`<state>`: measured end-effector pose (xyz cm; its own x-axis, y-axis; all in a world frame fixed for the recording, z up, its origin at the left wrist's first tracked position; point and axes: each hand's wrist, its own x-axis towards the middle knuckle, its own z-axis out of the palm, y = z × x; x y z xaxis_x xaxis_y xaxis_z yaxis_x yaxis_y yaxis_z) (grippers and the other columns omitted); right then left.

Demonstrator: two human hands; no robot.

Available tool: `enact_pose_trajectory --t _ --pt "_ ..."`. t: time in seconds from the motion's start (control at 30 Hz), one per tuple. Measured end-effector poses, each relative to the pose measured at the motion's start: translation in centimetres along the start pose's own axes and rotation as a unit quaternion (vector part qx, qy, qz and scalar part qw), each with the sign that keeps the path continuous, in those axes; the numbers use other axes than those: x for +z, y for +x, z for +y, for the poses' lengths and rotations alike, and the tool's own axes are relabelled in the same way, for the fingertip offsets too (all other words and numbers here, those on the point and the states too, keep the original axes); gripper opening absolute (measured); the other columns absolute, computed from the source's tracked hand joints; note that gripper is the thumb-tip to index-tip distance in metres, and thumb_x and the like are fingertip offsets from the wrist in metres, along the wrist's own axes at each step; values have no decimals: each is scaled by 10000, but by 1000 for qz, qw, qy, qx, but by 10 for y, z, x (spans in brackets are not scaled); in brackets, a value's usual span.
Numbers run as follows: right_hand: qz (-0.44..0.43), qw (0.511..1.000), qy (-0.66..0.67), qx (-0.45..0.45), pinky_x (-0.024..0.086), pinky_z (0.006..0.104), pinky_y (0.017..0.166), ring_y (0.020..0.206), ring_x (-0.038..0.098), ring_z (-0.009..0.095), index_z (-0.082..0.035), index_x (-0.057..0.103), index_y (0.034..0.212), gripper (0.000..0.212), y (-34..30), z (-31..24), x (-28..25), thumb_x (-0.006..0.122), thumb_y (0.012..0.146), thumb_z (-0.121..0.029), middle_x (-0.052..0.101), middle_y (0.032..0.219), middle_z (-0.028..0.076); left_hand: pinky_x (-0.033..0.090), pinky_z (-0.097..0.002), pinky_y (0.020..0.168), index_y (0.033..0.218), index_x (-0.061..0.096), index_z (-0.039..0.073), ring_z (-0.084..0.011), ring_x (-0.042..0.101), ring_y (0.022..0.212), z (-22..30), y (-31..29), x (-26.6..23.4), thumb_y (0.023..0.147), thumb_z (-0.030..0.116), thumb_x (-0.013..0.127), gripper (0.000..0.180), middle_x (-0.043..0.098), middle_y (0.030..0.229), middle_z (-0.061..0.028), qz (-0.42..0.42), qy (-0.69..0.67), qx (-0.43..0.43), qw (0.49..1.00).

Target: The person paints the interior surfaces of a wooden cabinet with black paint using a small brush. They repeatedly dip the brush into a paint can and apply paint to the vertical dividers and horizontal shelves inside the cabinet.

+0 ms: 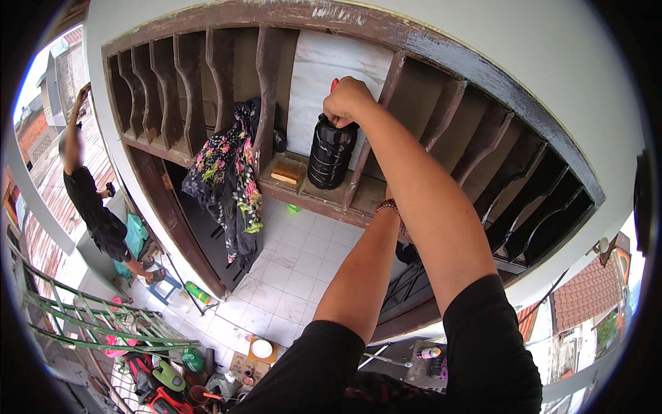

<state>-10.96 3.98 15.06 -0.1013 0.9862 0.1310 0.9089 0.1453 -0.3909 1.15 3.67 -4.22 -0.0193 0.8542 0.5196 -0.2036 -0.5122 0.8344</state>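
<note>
Your right hand [349, 102] is working at the mouth of a black container [331, 153], its fingers curling closed around a red handle [334, 84] whose end is poking up beside your knuckles. The container is standing upright on the ledge [303, 198] of the brown wooden frame, between two slats and in front of a pale panel [338, 62]. Just to its left, a brush [288, 171] is lying on the same ledge. Your left forearm [352, 276] is reaching up toward the frame, but your right forearm is hiding the left hand, so I cannot tell what its fingers are doing. Farther left, a dark floral cloth [227, 165] is hanging from the frame, and a person in black [96, 207] is standing beyond, one arm raised.
</note>
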Motion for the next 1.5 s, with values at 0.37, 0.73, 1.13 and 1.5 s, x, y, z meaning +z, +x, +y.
enact_pose_trajectory --t 0.37,0.73,1.13,1.5 --pt "4 998 -59 -18 562 289 553 557 696 167 5 726 741 108 5 10 12 704 675 -77 710 706 122 557 -403 832 1083 664 -34 -374 687 976 3 -5 -2 852 241 676 360 707 1018 -233 -5 0 -4 1000" --pt "21 998 -53 -38 564 291 561 557 697 160 -6 712 689 40 -10 -4 -13 721 652 -17 699 636 105 560 -397 829 1084 666 -30 -366 691 974 -3 0 3 848 238 682 358 709 1024 -226 -8 -20 0 1000" --pt "123 984 -44 -124 577 289 634 608 710 199 -1 698 715 95 -38 -18 -55 673 713 -92 688 607 122 561 -395 829 1079 670 -27 -361 691 980 37 -3 -7 848 237 686 351 709 1036 -224 -44 107 14 993" --pt "78 986 -74 -125 589 309 626 567 707 197 25 684 849 130 -40 -11 -37 615 798 -72 697 648 143 551 -379 841 1156 622 -45 -340 683 1021 -10 9 2 872 216 675 390 699 1102 -213 -47 -22 13 999"
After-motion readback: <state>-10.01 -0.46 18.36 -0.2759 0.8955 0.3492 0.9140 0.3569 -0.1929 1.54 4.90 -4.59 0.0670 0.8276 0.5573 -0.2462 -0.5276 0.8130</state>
